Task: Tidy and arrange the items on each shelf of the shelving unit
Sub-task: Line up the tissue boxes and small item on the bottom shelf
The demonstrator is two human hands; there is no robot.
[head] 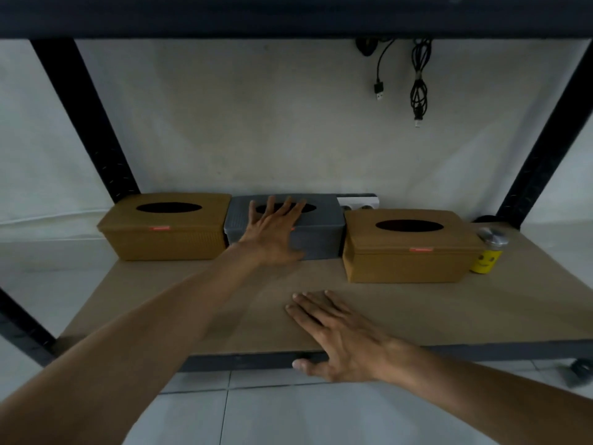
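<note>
Shelf (481, 309) with three tissue boxes in a row at the far side.
The left hand (272, 226) lies flat, fingers straight, on the grey box (321, 236), between the left brown box (167, 232) and the right brown box (410, 258). The right hand (340, 338) rests flat on the shelf's near edge, holding nothing.

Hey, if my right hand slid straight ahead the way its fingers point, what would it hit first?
Your right hand lies flat on the shelf board, fingers aimed forward-left. It would probably meet your left hand at the wrist, before the grey tissue box; height is unclear.
</note>
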